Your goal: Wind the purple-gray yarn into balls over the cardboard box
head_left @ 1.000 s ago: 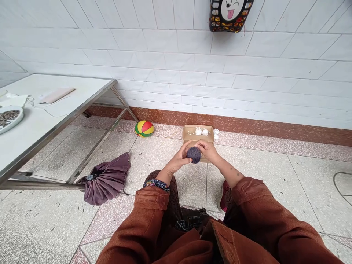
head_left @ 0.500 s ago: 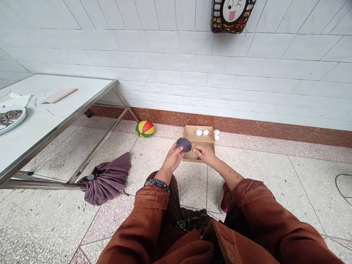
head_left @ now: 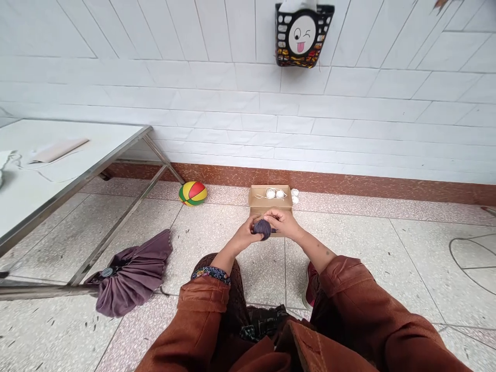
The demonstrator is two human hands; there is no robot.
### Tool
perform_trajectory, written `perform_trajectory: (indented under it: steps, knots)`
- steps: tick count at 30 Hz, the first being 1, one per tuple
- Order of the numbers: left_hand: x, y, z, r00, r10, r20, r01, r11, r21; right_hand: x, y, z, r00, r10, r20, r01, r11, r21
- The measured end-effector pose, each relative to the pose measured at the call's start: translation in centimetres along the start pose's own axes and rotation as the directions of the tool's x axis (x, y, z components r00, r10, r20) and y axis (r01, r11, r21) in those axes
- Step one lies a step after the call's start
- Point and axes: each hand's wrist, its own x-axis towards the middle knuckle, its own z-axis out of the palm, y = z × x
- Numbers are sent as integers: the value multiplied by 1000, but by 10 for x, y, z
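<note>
White tiled wall (head_left: pixel 217 82): brightly, evenly lit, washed pale at upper left; I can't tell where the light comes from.
Black plastic mesh basket (head_left: pixel 304 36): faint, soft shadow below, top centre.
White-topped metal table (head_left: pixel 108 137): shades the speckled stone floor (head_left: pixel 96 212) beneath; stretched toward the left edge.
Dark purple yarn ball (head_left: pixel 262 230): slightly soft, mid-frame.
Rust-brown coat sleeves (head_left: pixel 380 299): ballooned by the wide lens, bottom, folds darkly shaded.

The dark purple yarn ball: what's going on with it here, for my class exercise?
A person's left hand holds the dark purple yarn ball, and the right hand is at its upper side; the right hand's exact grip is too small to tell. Beyond and below, an open cardboard box sits on the floor, two white balls in its far part.
</note>
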Motion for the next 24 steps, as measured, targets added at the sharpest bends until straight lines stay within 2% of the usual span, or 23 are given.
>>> perform_trajectory:
  steps: [3,6,9,13,16,20,22,24]
  knots:
    - [-6,5,1,974,68,215,-48,994,-97,3,14,-2,996,37,-81,-42,998,-54]
    - [-12,12,2,953,134,272,-68,968,-242,2,27,2,991,109,-71,-119,982,-145]
    - [-15,18,2,970,125,210,-37,925,-379,-3,31,11,988,150,-29,-153,961,-232]
    - [-11,16,1,996,86,10,-72,881,-468,-10,24,21,988,144,47,-127,959,-252]
    - [-3,9,-1,989,40,-145,-95,914,-395,-15,15,22,983,95,156,-59,974,-220]
    - [5,1,-2,954,48,-295,-86,989,-118,-20,3,16,968,24,248,-10,998,-59]
    - [6,-1,-2,949,57,-311,-69,997,-27,-19,-2,11,972,10,236,-13,1000,13]
    - [5,-2,0,964,67,-258,-48,996,81,-15,-5,5,981,-9,192,3,999,32]
